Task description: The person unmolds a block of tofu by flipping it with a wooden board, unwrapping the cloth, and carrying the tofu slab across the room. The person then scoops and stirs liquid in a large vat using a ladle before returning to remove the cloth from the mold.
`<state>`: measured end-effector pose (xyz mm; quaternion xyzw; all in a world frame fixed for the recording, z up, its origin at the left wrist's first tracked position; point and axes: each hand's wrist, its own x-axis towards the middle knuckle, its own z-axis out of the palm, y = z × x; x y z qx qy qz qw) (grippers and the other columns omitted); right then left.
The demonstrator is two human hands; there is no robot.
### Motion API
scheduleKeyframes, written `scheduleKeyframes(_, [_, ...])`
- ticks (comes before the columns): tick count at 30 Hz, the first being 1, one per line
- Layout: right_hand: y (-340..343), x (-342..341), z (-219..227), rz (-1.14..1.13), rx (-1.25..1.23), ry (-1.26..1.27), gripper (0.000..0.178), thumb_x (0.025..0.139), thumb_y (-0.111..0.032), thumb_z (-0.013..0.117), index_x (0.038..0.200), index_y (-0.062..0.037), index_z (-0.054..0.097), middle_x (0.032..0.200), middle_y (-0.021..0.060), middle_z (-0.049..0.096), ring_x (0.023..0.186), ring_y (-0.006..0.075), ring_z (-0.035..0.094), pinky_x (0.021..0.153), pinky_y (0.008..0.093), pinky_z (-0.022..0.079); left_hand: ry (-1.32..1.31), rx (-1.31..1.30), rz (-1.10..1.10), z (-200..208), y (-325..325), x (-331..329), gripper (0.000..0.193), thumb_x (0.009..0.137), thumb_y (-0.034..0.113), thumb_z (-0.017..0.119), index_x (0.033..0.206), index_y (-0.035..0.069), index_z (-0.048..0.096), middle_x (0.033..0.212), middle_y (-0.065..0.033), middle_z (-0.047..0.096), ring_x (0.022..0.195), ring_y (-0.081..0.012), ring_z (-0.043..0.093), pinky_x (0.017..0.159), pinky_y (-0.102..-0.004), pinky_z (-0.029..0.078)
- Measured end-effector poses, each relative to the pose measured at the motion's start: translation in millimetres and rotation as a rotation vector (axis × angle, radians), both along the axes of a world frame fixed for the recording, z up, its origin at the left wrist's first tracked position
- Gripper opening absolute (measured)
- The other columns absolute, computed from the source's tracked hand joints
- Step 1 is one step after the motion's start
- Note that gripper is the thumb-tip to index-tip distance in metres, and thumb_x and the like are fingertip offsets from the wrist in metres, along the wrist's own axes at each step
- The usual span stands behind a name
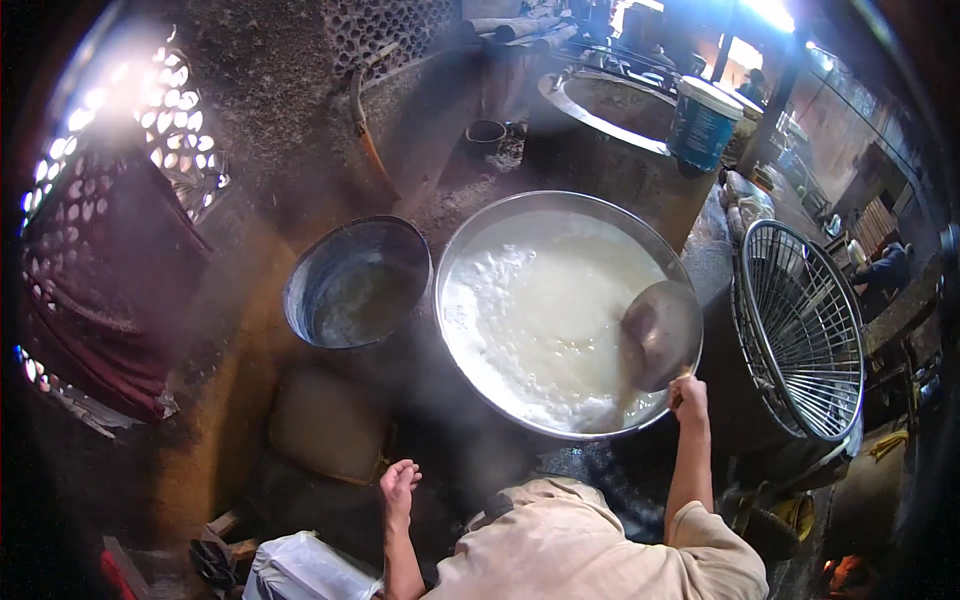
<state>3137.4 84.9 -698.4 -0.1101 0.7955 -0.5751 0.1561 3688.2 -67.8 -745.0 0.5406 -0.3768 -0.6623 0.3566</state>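
A wide round metal pan (452, 345) full of pale, steaming, frothy liquid (560, 290) fills the middle of the view. At its right rim my right hand (688, 398) grips a large round ladle (665, 330). The ladle's bowl is tilted inside the pan, and brownish liquid shows beside its lower edge. My left hand (400, 480) is held below and left of the pan, fingers curled in, with nothing visible in it. It is nearest to a dull, flat, squarish surface (325, 425), partly veiled by steam.
Left of the pan stands a dark metal basin (300, 285) with cloudy liquid. A large wire basket (800, 320) leans at the right. Behind are a round stove opening (565, 105) with a pale rim and a blue bucket (700, 130). A dark red cloth (110, 290) hangs far left.
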Motion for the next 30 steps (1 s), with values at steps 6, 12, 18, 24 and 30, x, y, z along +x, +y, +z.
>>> scheduleKeyframes(6, [-68.1, 9.8, 89.6, -0.308, 0.326, 0.511, 0.024, 0.059, -0.001, 0.051, 0.083, 0.0023, 0.051, 0.07, 0.017, 0.055, 0.062, 0.0327, 0.056, 0.055, 0.0387, 0.044, -0.057, -0.011, 0.035, 6.5, -4.5, -10.0, 0.026, 0.08, 0.02, 0.053, 0.101, 0.003, 0.054, 0.09, -0.0053, 0.059, 0.076, -0.0117, 0.056, 0.069, -0.025, 0.043])
scheduleKeyframes(12, [-130.1, 44.3, 145.1, -0.077, 0.26, 0.839, 0.049, 0.063, -0.005, 0.054, 0.11, -0.0037, 0.042, 0.099, 0.0192, 0.053, 0.093, 0.038, 0.052, 0.079, 0.042, 0.041, -0.09, -0.021, 0.039, 16.3, -13.2, -34.1, 0.026, 0.082, 0.02, 0.052, 0.101, 0.003, 0.054, 0.092, -0.0056, 0.059, 0.078, -0.0119, 0.056, 0.07, -0.0253, 0.043])
scheduleKeyframes(18, [-219.9, 60.3, 111.8, 0.441, -0.131, 1.096, 0.046, 0.059, 0.004, 0.053, 0.102, -0.0098, 0.052, 0.095, 0.0129, 0.057, 0.083, 0.0317, 0.058, 0.069, 0.0379, 0.048, -0.143, -0.042, 0.118, 33.4, -11.0, -52.2, 0.027, 0.082, 0.023, 0.054, 0.101, 0.003, 0.055, 0.092, -0.0056, 0.059, 0.078, -0.0119, 0.056, 0.07, -0.025, 0.043])
scheduleKeyframes(24, [-301.4, 124.4, 76.2, 1.026, -0.124, 1.2, 0.043, 0.059, 0.006, 0.05, 0.096, -0.0145, 0.057, 0.089, 0.0067, 0.059, 0.08, 0.0245, 0.057, 0.065, 0.0348, 0.046, -0.198, 0.0, 0.342, 49.5, 16.4, -46.1, 0.024, 0.082, 0.019, 0.055, 0.098, 0.001, 0.056, 0.091, -0.0064, 0.059, 0.079, -0.0125, 0.057, 0.071, -0.0249, 0.044])
scheduleKeyframes(30, [-337.2, 190.8, 56.7, 1.479, -0.038, 1.146, 0.039, 0.06, 0.006, 0.052, 0.092, -0.0149, 0.058, 0.076, 0.0063, 0.055, 0.073, 0.0266, 0.055, 0.065, 0.0362, 0.044, -0.233, 0.03, 0.781, 53.5, 103.0, -28.9, 0.021, 0.081, 0.011, 0.057, 0.097, -0.002, 0.056, 0.089, -0.0067, 0.059, 0.078, -0.0119, 0.056, 0.07, -0.0247, 0.047])
